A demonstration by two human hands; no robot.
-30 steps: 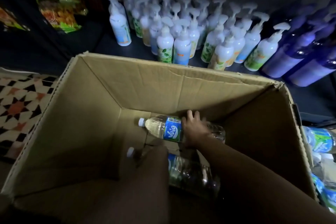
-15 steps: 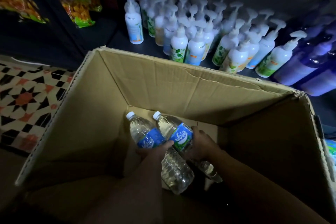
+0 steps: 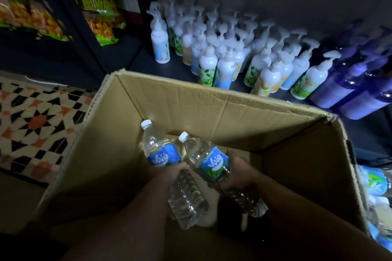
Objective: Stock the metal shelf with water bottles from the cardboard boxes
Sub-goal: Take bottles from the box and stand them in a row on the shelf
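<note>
Both my hands are inside an open cardboard box (image 3: 161, 95), each holding a clear water bottle with a blue label and white cap. My left hand (image 3: 169, 178) grips the left water bottle (image 3: 161, 150) just below its label. My right hand (image 3: 239, 174) grips the right water bottle (image 3: 203, 157) around its middle. Both bottles tilt with caps pointing up and away from me, raised above the box floor. The dark metal shelf (image 3: 144, 63) lies beyond the box.
White pump bottles (image 3: 214, 57) crowd the shelf behind the box, with purple bottles (image 3: 360, 82) to their right. Snack bags (image 3: 97, 8) hang at upper left. Patterned floor tiles (image 3: 36, 121) lie left of the box. More packed water bottles (image 3: 375, 182) sit at the right edge.
One second ago the bottles lay on the box floor under my hands. Both hands have since gripped one each and lifted them higher, caps tilted upward.
</note>
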